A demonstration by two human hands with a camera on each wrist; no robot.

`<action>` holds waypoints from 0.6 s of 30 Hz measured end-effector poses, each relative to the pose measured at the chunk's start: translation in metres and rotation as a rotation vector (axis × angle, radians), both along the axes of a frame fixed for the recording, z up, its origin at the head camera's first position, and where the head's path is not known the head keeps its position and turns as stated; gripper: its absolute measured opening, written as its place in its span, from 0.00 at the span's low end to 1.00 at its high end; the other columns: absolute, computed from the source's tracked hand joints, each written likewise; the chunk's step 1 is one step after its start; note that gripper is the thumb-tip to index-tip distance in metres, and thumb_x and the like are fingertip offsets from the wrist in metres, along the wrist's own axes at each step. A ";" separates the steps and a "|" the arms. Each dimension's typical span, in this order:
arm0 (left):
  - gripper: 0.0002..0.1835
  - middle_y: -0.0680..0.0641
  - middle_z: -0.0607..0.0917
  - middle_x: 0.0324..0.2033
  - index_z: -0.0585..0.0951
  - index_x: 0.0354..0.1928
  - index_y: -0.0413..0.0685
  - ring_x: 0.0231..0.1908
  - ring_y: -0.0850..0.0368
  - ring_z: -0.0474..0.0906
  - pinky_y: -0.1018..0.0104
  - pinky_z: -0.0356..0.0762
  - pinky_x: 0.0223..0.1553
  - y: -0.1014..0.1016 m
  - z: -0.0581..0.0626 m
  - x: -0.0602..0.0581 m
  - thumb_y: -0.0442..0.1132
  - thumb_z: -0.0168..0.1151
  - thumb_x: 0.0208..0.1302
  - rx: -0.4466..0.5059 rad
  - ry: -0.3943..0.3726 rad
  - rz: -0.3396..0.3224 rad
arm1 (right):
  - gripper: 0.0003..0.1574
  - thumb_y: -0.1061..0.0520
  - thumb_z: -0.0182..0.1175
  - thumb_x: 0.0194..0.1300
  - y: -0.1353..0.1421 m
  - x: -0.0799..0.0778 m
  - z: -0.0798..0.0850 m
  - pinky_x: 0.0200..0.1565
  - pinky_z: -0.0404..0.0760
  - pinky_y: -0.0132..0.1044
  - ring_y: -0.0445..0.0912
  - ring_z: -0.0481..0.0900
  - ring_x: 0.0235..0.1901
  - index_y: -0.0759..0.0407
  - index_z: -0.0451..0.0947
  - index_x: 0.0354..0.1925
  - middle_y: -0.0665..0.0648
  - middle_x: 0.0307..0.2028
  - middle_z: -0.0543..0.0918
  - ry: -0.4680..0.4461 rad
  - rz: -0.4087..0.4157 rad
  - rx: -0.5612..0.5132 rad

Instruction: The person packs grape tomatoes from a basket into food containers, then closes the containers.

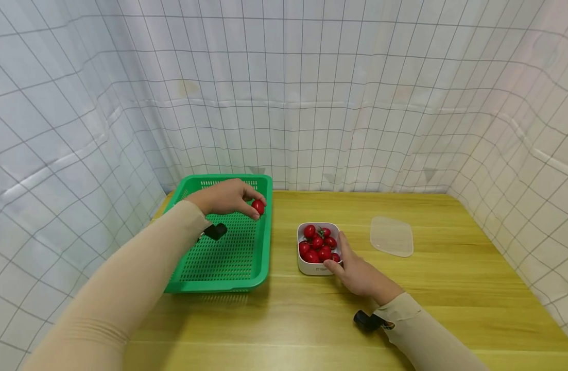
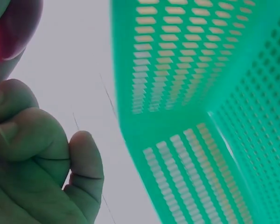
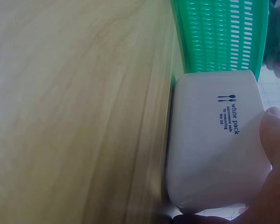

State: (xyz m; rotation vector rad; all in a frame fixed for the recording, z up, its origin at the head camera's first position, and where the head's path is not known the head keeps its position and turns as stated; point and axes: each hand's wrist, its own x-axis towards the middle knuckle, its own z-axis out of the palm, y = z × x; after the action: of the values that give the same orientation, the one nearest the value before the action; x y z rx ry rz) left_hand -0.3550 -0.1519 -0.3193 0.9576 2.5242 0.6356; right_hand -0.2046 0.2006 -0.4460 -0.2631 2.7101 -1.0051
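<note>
My left hand (image 1: 225, 197) is over the right part of a green plastic basket (image 1: 267, 247), pinching a red cherry tomato (image 1: 258, 207) between thumb and fingers. In the left wrist view, part of that tomato (image 2: 14, 28) shows at the top left corner, beside the basket's slotted walls. My right hand (image 1: 360, 275) holds a small white container (image 1: 313, 269) at its right side, thumb at the front corner and fingers along the side. Several cherry tomatoes (image 1: 317, 242) lie inside the container, a bit of green stem among them. Printed text marks the container's wall (image 3: 214, 144) in the right wrist view.
A translucent flat lid (image 1: 392, 237) lies on the wooden table (image 1: 450, 288), right of the container. White grid-patterned curtains (image 1: 330, 103) enclose the table at the back and both sides. Each wrist carries a small black camera (image 1: 368, 320).
</note>
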 end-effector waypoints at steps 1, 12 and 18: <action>0.21 0.57 0.88 0.49 0.88 0.59 0.62 0.52 0.53 0.75 0.56 0.75 0.55 0.003 0.002 0.001 0.51 0.75 0.65 0.011 0.006 -0.004 | 0.66 0.29 0.50 0.79 0.000 0.000 0.000 0.78 0.57 0.65 0.69 0.57 0.79 0.64 0.24 0.84 0.75 0.81 0.53 0.000 0.000 -0.001; 0.18 0.58 0.89 0.52 0.90 0.55 0.62 0.56 0.52 0.77 0.52 0.78 0.60 0.063 0.012 0.012 0.53 0.75 0.65 0.051 0.049 -0.106 | 0.66 0.28 0.49 0.79 0.000 0.000 0.002 0.78 0.58 0.65 0.69 0.58 0.79 0.64 0.23 0.84 0.75 0.81 0.53 -0.003 -0.002 0.016; 0.18 0.57 0.90 0.48 0.89 0.56 0.61 0.59 0.51 0.79 0.50 0.78 0.64 0.097 0.010 0.016 0.53 0.74 0.66 0.031 0.067 -0.154 | 0.66 0.27 0.47 0.79 -0.001 0.000 0.001 0.78 0.59 0.65 0.69 0.59 0.79 0.62 0.22 0.84 0.73 0.81 0.52 -0.015 -0.005 0.023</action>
State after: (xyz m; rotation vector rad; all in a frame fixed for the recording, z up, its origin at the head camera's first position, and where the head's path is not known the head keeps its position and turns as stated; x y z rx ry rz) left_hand -0.3395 -0.0551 -0.3088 1.1897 2.4742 0.6072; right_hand -0.2049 0.2001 -0.4448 -0.2440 2.7080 -0.9725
